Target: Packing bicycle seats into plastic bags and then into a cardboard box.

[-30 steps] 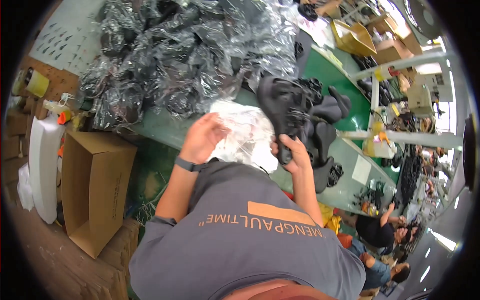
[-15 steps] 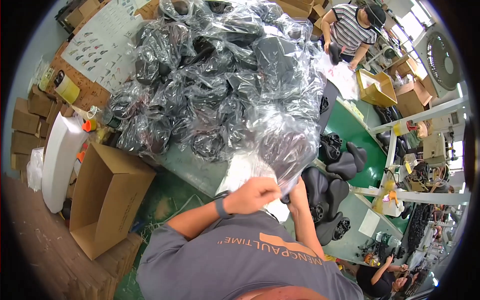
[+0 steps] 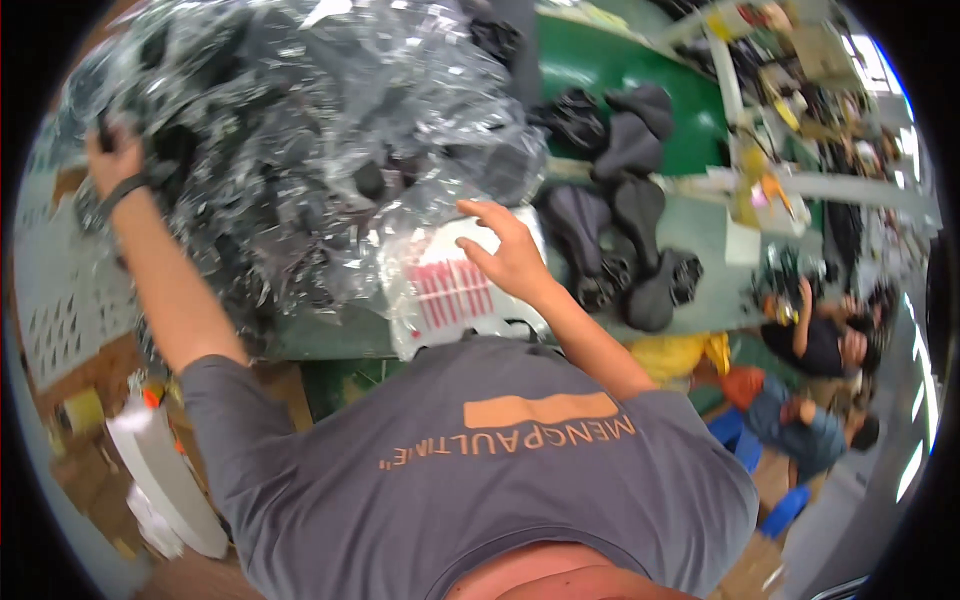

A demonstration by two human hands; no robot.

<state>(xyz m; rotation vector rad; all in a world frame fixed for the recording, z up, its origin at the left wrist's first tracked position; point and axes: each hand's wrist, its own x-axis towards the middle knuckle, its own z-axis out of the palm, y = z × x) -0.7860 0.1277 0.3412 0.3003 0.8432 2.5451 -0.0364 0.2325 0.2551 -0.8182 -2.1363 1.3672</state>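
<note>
A large heap of black bicycle saddles [image 3: 290, 150] in clear plastic bags covers the left and middle of the table. My left hand [image 3: 118, 160] reaches out to the heap's far left side; motion smears its fingers, and a dark shape shows beside them. My right hand [image 3: 508, 258] is open, fingers apart and holding nothing, over a white stack of clear bags [image 3: 450, 290] with red print. Just right of that stack lie bare black saddles, one nose down [image 3: 580, 215] and another [image 3: 652, 300] near the table's front edge.
More bare saddles [image 3: 635, 130] lie on the green tabletop [image 3: 680, 75] farther back. A pale metal rail [image 3: 850, 187] crosses at right. A curved white foam piece [image 3: 165, 480] stands at lower left. Other people [image 3: 815, 345] are at the far right.
My left hand has swung from the middle to the heap's far left. My right hand has let go of the bagged saddle and opened above the bag stack. The view has shifted.
</note>
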